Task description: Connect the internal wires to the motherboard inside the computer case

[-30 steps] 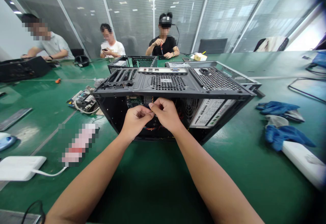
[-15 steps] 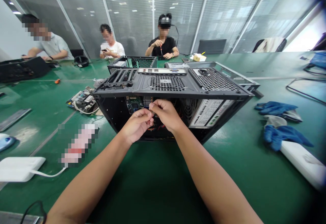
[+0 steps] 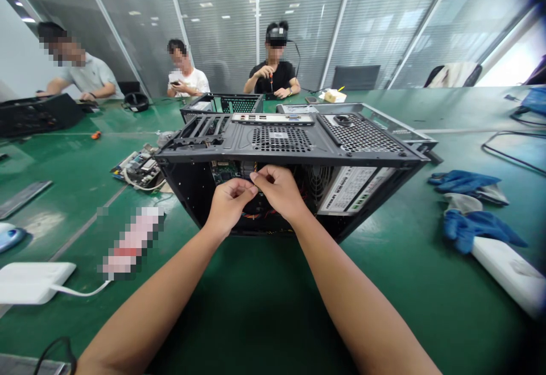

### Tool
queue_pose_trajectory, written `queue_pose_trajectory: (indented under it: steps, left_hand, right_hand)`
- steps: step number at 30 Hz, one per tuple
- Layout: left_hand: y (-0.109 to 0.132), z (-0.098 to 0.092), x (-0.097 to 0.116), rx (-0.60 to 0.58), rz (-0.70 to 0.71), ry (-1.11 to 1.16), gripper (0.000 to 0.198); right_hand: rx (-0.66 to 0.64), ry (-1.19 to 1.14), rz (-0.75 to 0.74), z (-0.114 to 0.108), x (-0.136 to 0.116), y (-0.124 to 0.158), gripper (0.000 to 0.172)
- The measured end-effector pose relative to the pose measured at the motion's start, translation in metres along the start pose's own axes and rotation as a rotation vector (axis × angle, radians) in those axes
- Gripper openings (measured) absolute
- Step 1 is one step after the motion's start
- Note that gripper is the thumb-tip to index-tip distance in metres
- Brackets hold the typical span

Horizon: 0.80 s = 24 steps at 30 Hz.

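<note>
A black computer case [image 3: 232, 146] lies on the green table in front of me with its open side toward me. Both my hands reach into that opening, fingertips meeting. A thin twisted cable [image 3: 256, 167] with yellow in it runs down to my fingers. My left hand [image 3: 230, 201] pinches at it with thumb and forefinger, and my right hand [image 3: 279, 190] pinches just above. The cable's end is hidden by the fingers. Behind them are part of a circuit board [image 3: 225, 171], a dark fan grille [image 3: 319, 180] and a labelled power supply [image 3: 353, 190].
Left of the case lie a loose circuit board [image 3: 143, 165] and a white power bank [image 3: 36, 281] with a cable. Blue work gloves [image 3: 480, 226] and a white box [image 3: 507, 270] are at right. Another case frame [image 3: 379, 118] stands behind. Several people sit across the table.
My left hand has turned slightly, its fingers drawing up and closer together at the right fingertips. My right hand stays nearly in place. The case has not visibly moved.
</note>
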<state>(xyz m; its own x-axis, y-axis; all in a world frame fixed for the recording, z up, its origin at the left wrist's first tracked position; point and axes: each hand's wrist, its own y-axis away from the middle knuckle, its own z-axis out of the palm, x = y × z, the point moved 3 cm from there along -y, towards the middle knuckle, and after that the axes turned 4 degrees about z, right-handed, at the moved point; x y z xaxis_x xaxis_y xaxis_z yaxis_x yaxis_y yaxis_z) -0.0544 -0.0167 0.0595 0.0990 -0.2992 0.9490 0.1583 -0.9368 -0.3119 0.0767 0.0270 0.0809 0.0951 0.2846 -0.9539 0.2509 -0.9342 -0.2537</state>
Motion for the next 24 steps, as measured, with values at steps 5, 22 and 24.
queue_pose_trajectory:
  steps: [5, 22, 24]
  left_hand:
    - [-0.0006, -0.0016, 0.0015, -0.029, 0.078, -0.081, 0.014]
    - [-0.0007, 0.0023, -0.0025, -0.178, -0.255, 0.340, 0.025]
    - [-0.0014, -0.0001, 0.0003, -0.127, -0.159, 0.175, 0.021]
  right_hand:
    - [-0.008, 0.019, -0.004, 0.0003, -0.0035, 0.0012, 0.026]
    - [-0.097, -0.252, 0.117, 0.0021, 0.0033, 0.0003, 0.033]
    - [-0.062, -0.187, 0.071, 0.0010, 0.0024, -0.0004, 0.031]
